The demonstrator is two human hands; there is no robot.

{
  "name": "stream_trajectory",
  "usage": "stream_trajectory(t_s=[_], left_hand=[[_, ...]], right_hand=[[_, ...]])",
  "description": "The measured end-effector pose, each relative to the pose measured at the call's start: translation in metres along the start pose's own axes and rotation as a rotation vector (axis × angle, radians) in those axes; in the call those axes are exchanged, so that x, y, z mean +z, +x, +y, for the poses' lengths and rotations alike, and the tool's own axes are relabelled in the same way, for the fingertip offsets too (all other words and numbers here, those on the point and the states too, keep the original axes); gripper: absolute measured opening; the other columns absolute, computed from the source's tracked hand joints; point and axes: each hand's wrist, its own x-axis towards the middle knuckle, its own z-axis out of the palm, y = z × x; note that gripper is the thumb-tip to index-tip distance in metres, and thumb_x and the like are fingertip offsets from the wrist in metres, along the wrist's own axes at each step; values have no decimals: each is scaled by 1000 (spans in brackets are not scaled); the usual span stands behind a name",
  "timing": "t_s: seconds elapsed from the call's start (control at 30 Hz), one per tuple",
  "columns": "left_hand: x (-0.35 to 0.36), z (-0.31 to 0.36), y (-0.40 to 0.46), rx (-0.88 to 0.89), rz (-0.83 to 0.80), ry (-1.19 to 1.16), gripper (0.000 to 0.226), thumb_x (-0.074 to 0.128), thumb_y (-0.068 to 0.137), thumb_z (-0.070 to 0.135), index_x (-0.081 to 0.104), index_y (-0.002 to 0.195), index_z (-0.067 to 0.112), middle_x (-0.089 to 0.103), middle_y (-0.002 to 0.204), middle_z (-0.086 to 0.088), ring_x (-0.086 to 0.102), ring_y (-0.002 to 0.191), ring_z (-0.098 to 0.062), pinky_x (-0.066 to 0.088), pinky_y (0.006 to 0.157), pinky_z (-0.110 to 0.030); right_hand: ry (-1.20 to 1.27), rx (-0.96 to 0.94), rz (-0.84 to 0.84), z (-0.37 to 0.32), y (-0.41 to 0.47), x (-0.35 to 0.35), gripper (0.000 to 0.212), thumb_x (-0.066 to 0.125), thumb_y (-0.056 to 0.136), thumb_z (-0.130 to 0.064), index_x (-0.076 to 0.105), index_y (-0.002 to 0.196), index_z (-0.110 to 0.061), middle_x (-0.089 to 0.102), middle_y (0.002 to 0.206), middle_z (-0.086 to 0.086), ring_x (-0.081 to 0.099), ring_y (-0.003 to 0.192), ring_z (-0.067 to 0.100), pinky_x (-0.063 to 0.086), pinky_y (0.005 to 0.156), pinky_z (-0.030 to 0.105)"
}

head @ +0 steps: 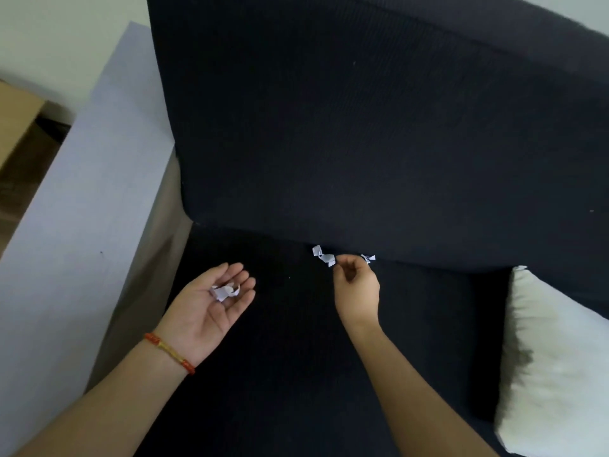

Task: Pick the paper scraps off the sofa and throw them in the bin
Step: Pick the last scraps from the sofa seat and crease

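My left hand (211,308) lies palm up over the dark sofa seat (286,374), cupping a few white paper scraps (225,291) on its fingers. My right hand (357,291) reaches to the crease between seat and backrest, thumb and fingers pinched at a white scrap (324,257). Another small scrap (368,258) lies in the crease just beyond the right hand's fingers, partly hidden by them. No bin is in view.
The dark backrest (362,127) rises behind the seat. A pale grey armrest (82,209) runs along the left. A white cushion (553,364) leans at the right end of the seat. A cardboard box (16,120) stands on the floor at far left.
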Motion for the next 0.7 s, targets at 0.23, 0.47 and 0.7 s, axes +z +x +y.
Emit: stream_trajectory(t_s=[0.23,0.47,0.7], left_hand=[[1,32,10,45,-32,54,21,61,103,21,74,104,5,81,90,-9,81,85,-21,67,75,-35],[-3,57,17,49,-60,78,24,60,104,22,78,101,6,81,92,-8,81,87,-21,67,73,-35],[-15,61,10,-1,-57,77,23,59,104,23,76,105,7,80,94,-9,81,87,-22,66,77,-36]], right_hand=[[-298,-50,-148,16,48,25,37,50,104,-9,60,136,-24,63,134,2,60,122,20,53,104,40],[-529,-38,-180,29,67,61,44,43,104,-9,59,141,-27,58,138,5,54,125,34,52,102,47],[-776,-39,-260,31,71,78,48,47,102,-3,57,144,-23,56,143,7,49,131,37,51,99,46]])
